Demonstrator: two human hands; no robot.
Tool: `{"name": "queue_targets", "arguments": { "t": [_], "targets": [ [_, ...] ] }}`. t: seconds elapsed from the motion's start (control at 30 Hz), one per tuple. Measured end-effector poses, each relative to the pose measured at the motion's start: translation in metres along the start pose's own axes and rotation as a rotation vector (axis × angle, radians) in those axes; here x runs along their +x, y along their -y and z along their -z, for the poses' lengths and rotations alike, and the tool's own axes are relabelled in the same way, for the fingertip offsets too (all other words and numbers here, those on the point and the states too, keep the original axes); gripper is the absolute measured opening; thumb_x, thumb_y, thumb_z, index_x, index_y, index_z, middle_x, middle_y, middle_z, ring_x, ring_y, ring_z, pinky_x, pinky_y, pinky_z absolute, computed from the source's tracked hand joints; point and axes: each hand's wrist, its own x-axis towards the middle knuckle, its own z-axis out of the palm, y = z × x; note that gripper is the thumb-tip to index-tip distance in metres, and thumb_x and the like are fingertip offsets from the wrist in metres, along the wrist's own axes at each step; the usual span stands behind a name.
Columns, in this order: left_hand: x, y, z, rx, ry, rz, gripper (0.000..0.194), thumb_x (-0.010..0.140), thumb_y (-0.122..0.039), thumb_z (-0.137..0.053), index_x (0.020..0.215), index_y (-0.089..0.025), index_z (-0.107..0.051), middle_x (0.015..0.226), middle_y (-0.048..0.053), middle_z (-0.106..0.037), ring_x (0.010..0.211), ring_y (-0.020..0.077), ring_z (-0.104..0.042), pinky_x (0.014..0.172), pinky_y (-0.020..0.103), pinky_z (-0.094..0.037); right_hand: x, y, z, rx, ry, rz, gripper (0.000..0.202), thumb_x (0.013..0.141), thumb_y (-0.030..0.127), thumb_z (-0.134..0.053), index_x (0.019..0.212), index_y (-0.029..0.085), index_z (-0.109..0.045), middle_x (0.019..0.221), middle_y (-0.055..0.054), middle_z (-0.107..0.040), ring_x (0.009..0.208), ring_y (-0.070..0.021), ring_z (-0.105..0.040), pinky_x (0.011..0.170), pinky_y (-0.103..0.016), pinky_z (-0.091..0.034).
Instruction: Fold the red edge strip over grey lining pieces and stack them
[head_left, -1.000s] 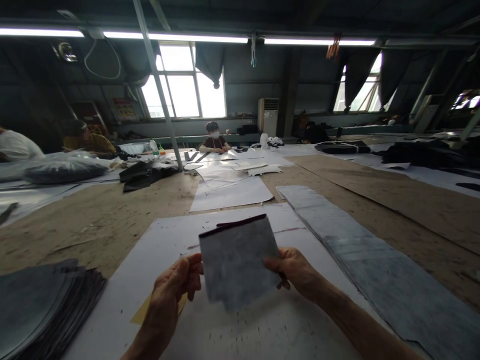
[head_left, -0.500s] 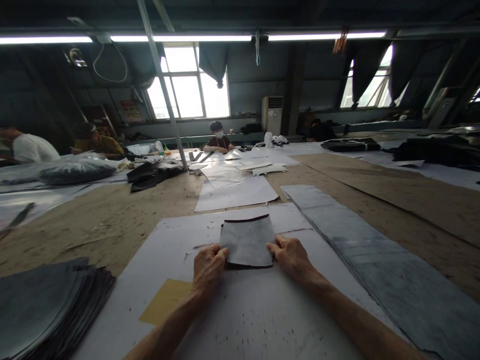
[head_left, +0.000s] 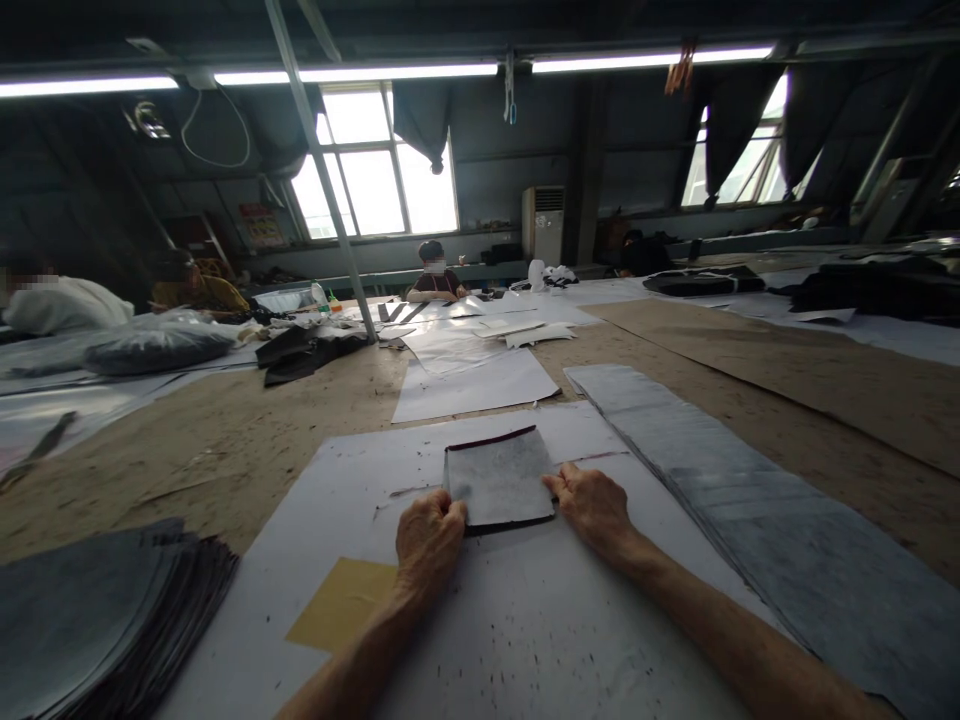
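Note:
A small grey, roughly square piece of fabric with dark edges is between my hands, over a white sheet. It appears to have more than one layer. My left hand is closed on its near left corner, fingers curled beneath or behind the thumb. At the near right edge, my right hand pinches the piece between thumb and fingers. Left of my left forearm lies a yellow-brown square of paper on the white sheet.
A stack of curved grey pieces stands at the near left. Long grey strips are piled on the right. White paper lies ahead, near a slanting metal pole. A co-worker sits across the table; others are further left.
The grey piece and both hands have shifted slightly right in the picture, and the piece is tilted a little more. Both hands keep their hold. The co-worker in white at the far left has moved.

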Motion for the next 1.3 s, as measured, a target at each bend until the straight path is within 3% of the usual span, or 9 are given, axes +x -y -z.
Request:
{"name": "queue_targets", "arguments": {
  "t": [0.27,0.4,0.57,0.67,0.77,0.87,0.93,1.13,1.3],
  "targets": [
    [0.000,0.000,-0.003,0.018,-0.030,0.003,0.022,0.067,-0.022,-0.050,0.047,-0.019,-0.042,0.051,0.001,-0.047,0.056,0.0170,-0.047,0.056,0.026,-0.027,0.002,0.004,-0.001,0.033,-0.001,-0.023,0.029,0.085,0.040,-0.045,0.082,0.015,-0.061,0.083,-0.013,-0.066,0.080,-0.0240,-0.062,0.064,-0.029,-0.039],
    [-0.001,0.000,0.000,-0.035,-0.082,0.027,0.010,0.067,-0.027,-0.054,0.068,-0.019,-0.048,0.059,0.002,-0.055,0.061,0.0192,-0.053,0.059,0.026,-0.034,0.001,-0.002,0.002,0.111,-0.031,-0.031,0.029,0.087,0.038,-0.043,0.090,0.013,-0.058,0.084,-0.012,-0.066,0.079,-0.0207,-0.061,0.065,-0.027,-0.039],
    [-0.008,0.001,0.007,-0.136,-0.127,0.006,0.029,0.075,-0.045,-0.047,0.084,-0.017,-0.043,0.059,0.001,-0.054,0.058,0.0206,-0.055,0.060,0.029,-0.039,-0.038,-0.029,0.030,0.156,-0.024,0.086,0.017,0.084,0.029,-0.050,0.082,0.017,-0.062,0.082,-0.003,-0.066,0.075,-0.0120,-0.059,0.065,-0.018,-0.039],
    [-0.019,0.006,0.002,-0.116,-0.270,-0.215,0.032,0.075,-0.046,-0.047,0.092,-0.018,-0.043,0.059,-0.002,-0.052,0.049,0.0164,-0.052,0.054,0.025,-0.037,-0.077,-0.056,0.049,0.117,-0.069,0.102,0.011,0.081,0.022,-0.055,0.078,0.019,-0.064,0.086,0.000,-0.065,0.080,-0.0116,-0.058,0.072,-0.018,-0.039],
    [-0.033,0.009,-0.007,-0.040,-0.405,-0.606,0.027,0.080,-0.040,-0.049,0.096,-0.018,-0.044,0.062,-0.003,-0.054,0.043,0.0110,-0.048,0.049,0.022,-0.034,-0.109,-0.096,0.062,0.056,-0.185,-0.006,0.013,0.080,0.018,-0.053,0.085,0.017,-0.064,0.092,-0.005,-0.064,0.090,-0.0175,-0.055,0.079,-0.025,-0.038],
    [-0.039,0.010,-0.012,0.030,-0.452,-0.994,0.015,0.082,-0.029,-0.052,0.092,-0.018,-0.047,0.057,-0.005,-0.052,0.042,0.0087,-0.048,0.048,0.020,-0.033,-0.123,-0.138,0.068,0.034,-0.267,-0.130,0.014,0.076,0.022,-0.058,0.087,0.015,-0.064,0.093,-0.008,-0.062,0.094,-0.0227,-0.053,0.079,-0.031,-0.039],
    [-0.038,0.010,-0.012,0.059,-0.443,-1.140,0.012,0.082,-0.024,-0.053,0.091,-0.018,-0.047,0.055,-0.005,-0.051,0.042,0.0078,-0.048,0.048,0.019,-0.033,-0.124,-0.159,0.067,0.051,-0.265,-0.156,0.014,0.072,0.024,-0.063,0.084,0.016,-0.063,0.089,-0.006,-0.062,0.090,-0.0207,-0.054,0.077,-0.029,-0.041],
    [-0.034,0.011,-0.012,0.093,-0.340,-1.255,0.010,0.083,-0.020,-0.051,0.091,-0.016,-0.046,0.057,-0.004,-0.054,0.043,0.0072,-0.052,0.048,0.017,-0.036,-0.119,-0.176,0.062,0.089,-0.265,-0.110,0.004,0.072,0.017,-0.062,0.070,0.018,-0.059,0.079,-0.004,-0.061,0.081,-0.0176,-0.055,0.073,-0.026,-0.040],
    [-0.033,0.011,-0.014,0.086,-0.268,-1.285,0.011,0.084,-0.018,-0.048,0.094,-0.017,-0.044,0.057,-0.004,-0.054,0.044,0.0077,-0.053,0.048,0.016,-0.039,-0.114,-0.175,0.059,0.046,-0.259,-0.018,0.016,0.080,0.013,-0.052,0.065,0.019,-0.054,0.076,-0.007,-0.061,0.080,-0.0209,-0.053,0.075,-0.029,-0.037]
  ]
}}
